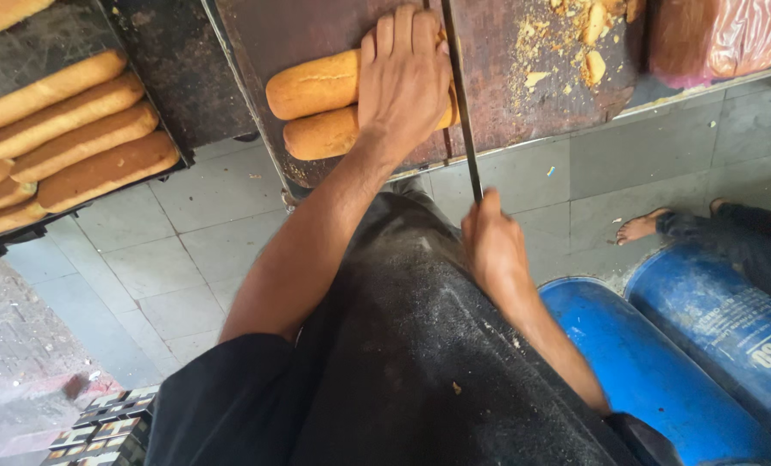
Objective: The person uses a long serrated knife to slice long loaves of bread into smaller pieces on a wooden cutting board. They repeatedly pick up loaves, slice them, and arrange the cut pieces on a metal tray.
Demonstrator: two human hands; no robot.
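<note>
My left hand (405,78) lies flat over two long golden bread loaves (316,108) that rest side by side on a dark brown work board (523,95). My right hand (492,244) is closed round the handle of a long thin knife (457,95). Its blade runs up across the board, right beside the right ends of the loaves and the edge of my left hand. I cannot tell whether the blade touches the bread.
A dark tray (23,43) at the left holds several more loaves (75,147). Crumbs (575,43) litter the board's right part, next to an orange plastic bag (722,39). Two blue drums (687,345) lie at the lower right, beside another person's bare foot (642,227) on grey floor tiles.
</note>
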